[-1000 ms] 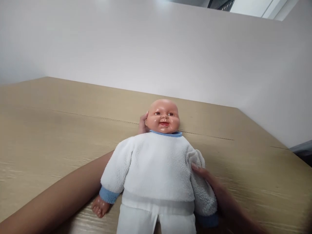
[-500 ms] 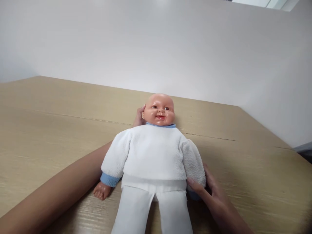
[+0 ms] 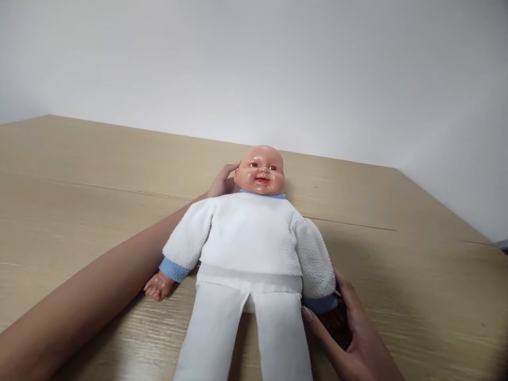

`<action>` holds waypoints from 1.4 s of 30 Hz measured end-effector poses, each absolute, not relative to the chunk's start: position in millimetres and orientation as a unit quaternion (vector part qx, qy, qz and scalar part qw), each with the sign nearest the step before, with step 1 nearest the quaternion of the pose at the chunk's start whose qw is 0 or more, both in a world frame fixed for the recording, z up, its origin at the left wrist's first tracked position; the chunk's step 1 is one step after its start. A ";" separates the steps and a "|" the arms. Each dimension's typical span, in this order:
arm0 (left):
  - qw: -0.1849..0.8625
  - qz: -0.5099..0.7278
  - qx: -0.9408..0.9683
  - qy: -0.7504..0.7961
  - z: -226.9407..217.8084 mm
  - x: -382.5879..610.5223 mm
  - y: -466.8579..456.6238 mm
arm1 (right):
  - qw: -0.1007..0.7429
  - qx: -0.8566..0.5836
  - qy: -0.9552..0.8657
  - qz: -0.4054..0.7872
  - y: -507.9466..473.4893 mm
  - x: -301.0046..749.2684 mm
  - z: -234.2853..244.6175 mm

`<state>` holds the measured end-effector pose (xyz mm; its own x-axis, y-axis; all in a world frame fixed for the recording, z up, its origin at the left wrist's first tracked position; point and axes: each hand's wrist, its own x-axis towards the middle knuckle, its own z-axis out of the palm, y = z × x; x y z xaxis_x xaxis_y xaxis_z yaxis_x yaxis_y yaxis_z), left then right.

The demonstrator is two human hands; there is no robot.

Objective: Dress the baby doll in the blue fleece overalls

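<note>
A baby doll [image 3: 250, 238] in a white fleece top and white trousers lies on its back at the middle of the frame, lengthwise on the pale wooden bench [image 3: 79, 185]. Its head [image 3: 261, 169] points toward the plain white wall [image 3: 254, 63] and its legs run out of the lower edge. The left hand [image 3: 222, 184] reaches in from the lower left, its forearm alongside the doll's body, with curved fingers against the side of the head. The head and shoulder hide most of that hand, so I cannot tell whether it grips or only steadies. At the lower right, the right hand [image 3: 349, 328] curls loosely around the doll's small hand just below the blue cuff [image 3: 322, 303], thumb on one side and fingers on the other. The doll's other hand [image 3: 157, 287] rests bare on the bench. The work in hand looks like steadying and arranging the laid-out doll. With a soft body and hard head, any lift would call for support under the head.
</note>
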<state>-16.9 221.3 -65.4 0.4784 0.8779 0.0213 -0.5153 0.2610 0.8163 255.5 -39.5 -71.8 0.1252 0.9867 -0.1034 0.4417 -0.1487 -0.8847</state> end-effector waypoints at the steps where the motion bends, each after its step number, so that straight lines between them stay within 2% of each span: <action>1: 0.757 0.458 0.401 0.237 -65.0 -17.7 221.1 | 0.360 -0.655 -0.550 0.374 -39.9 256.6 -73.6; 13: 0.733 0.480 0.393 0.279 -56.5 -15.7 213.2 | 0.381 -0.639 -0.552 0.377 -45.3 256.4 -73.7; 25: 0.759 0.440 0.423 0.226 -58.6 -15.4 211.0 | 0.359 -0.637 -0.569 0.375 -43.0 256.9 -75.4; 42: 0.740 0.470 0.420 0.234 -60.7 -16.5 212.0 | 0.363 -0.642 -0.566 0.368 -44.0 254.4 -70.1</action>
<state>-16.5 212.0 -60.7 0.4482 0.8926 0.0480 -0.4993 0.2055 0.8417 254.4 -44.0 -70.1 0.0874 0.9943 -0.0609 0.4598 -0.0945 -0.8830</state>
